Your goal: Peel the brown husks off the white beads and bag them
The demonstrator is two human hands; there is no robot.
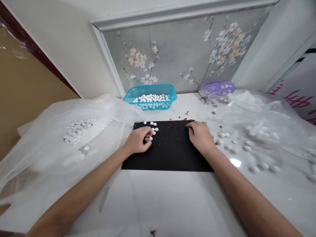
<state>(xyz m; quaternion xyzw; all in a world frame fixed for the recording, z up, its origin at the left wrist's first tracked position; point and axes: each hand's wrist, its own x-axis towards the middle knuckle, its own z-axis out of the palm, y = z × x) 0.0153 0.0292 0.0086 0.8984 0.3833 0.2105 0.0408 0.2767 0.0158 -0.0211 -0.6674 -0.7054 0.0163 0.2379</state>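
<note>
Smooth white ovals (pixel 156 129) lie by left fingers (pixel 146 131); whether these or right fingers (pixel 193 125) grip, I cannot tell.

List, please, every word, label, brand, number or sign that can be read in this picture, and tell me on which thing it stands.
No text reads with certainty.
Pink strokes on the pale panel at right: look like large characters, too slanted and blurred to quote.
Black strokes on the same panel: cut off by the picture edge, unreadable.
Purple packet: pale marks, too small to tell if letters.
</note>
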